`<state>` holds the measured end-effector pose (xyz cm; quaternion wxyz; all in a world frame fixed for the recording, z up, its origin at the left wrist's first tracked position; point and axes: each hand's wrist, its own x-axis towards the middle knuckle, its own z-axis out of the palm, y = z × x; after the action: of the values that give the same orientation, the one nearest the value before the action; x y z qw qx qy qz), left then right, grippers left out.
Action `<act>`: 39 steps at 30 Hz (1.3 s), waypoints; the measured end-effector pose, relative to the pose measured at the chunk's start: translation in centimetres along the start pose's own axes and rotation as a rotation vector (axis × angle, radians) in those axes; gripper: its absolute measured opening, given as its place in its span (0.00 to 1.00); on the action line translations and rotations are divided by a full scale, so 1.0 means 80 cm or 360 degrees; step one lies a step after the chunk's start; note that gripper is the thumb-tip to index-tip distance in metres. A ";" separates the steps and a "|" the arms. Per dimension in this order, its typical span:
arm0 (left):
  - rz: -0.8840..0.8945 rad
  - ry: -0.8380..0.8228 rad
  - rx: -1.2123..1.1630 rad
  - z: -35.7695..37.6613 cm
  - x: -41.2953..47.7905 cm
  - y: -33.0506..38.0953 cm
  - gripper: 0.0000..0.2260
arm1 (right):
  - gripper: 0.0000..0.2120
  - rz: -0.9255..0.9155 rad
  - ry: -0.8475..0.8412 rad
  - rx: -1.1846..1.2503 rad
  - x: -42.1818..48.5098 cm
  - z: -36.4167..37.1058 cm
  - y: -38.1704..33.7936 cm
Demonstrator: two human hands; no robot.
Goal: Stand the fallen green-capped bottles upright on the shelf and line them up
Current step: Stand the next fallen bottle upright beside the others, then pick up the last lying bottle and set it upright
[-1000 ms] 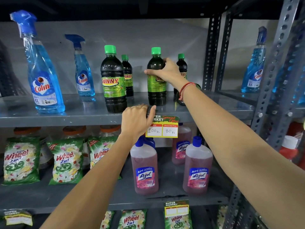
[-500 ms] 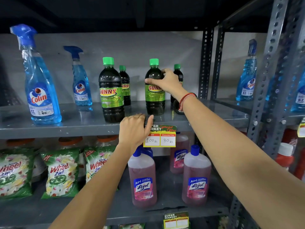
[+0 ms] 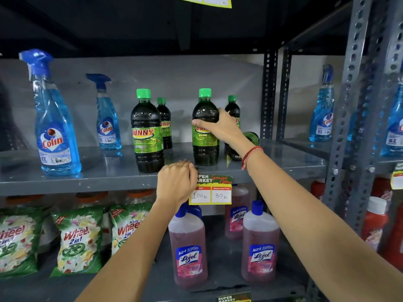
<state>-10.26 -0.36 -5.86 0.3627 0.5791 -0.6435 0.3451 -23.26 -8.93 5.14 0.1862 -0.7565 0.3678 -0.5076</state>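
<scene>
On the shelf [image 3: 109, 171], right-hand fingers [image 3: 197, 123] grip an upright green-capped bottle [image 3: 205, 140].

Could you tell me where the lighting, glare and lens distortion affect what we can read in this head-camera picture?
Head view: the underside above the shelf is nearly black; soft glare streaks the shelf beneath the front Colin sprayer; wide-angle bending bows the right upright; the right hand covers the label of the bottle that it grips; the left hand and price tag stay sharp.
</scene>
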 end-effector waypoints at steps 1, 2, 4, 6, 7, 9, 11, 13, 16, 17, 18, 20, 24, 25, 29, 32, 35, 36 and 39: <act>-0.0003 -0.0002 0.0008 0.000 0.000 0.000 0.14 | 0.24 -0.0006 0.0016 0.0016 -0.005 -0.001 -0.001; -0.0006 -0.0001 0.0016 0.001 0.000 0.000 0.14 | 0.23 -0.0012 0.0027 0.0028 -0.009 -0.002 -0.003; -0.0003 0.0014 0.0031 0.002 0.000 0.000 0.14 | 0.23 -0.0029 0.0025 0.0034 -0.015 -0.003 -0.006; 0.0005 0.0035 0.0042 0.003 0.001 0.000 0.14 | 0.24 -0.0043 0.0011 0.0026 -0.019 -0.004 -0.009; 0.0008 0.0039 0.0040 0.002 0.000 0.000 0.14 | 0.26 -0.0041 0.0008 0.0024 -0.020 -0.005 -0.011; 0.0001 0.0025 0.0027 0.001 0.000 0.000 0.14 | 0.29 -0.0030 0.0005 0.0011 -0.022 -0.005 -0.013; 0.0004 0.0001 0.0017 0.001 0.000 0.000 0.15 | 0.31 0.0006 -0.0016 -0.0003 -0.023 -0.006 -0.015; 0.0025 -0.0029 -0.0007 -0.001 0.000 -0.001 0.16 | 0.34 0.0056 -0.0059 0.0002 -0.027 -0.010 -0.017; -0.0073 -0.0004 -0.0198 -0.002 -0.003 0.001 0.20 | 0.40 0.0105 0.0019 0.0081 -0.030 -0.024 -0.016; -0.0166 0.0043 -0.0290 -0.003 -0.006 0.004 0.20 | 0.40 0.0106 0.0153 0.0106 -0.029 -0.033 -0.012; -0.0254 0.0100 -0.0375 -0.005 -0.009 0.008 0.20 | 0.38 0.0107 0.0314 0.0092 -0.025 -0.043 -0.004; -0.0258 0.0258 -0.0449 -0.010 -0.013 0.023 0.21 | 0.35 0.0179 0.0563 -0.0138 -0.011 -0.066 0.018; 0.0166 0.0399 -0.0396 -0.010 -0.001 0.072 0.15 | 0.40 0.0814 0.0225 -0.0639 0.017 -0.087 0.075; 0.0237 0.0346 -0.0382 -0.007 0.006 0.087 0.14 | 0.39 0.0944 0.0081 -0.0533 0.021 -0.086 0.087; 0.0190 -0.0085 -0.0183 0.013 0.023 0.135 0.14 | 0.23 0.1234 0.0033 0.0258 0.025 -0.077 0.119; 0.0029 -0.0225 -0.0054 0.028 0.027 0.148 0.15 | 0.18 0.1330 -0.0003 0.0487 0.029 -0.078 0.127; 0.0006 -0.0195 0.0002 0.038 0.025 0.153 0.19 | 0.20 0.1340 0.0040 0.0616 0.027 -0.082 0.125; 0.0011 -0.0171 0.0013 0.039 0.024 0.153 0.20 | 0.19 0.1323 0.0060 0.0653 0.023 -0.084 0.123; 0.0020 -0.0096 0.0031 0.041 0.023 0.152 0.20 | 0.23 0.1196 0.0177 0.0780 0.014 -0.092 0.114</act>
<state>-22.71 -2.98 -6.20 0.3353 0.5887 -0.6542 0.3361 -33.06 -15.09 2.91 0.5113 -0.4756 0.4953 -0.5168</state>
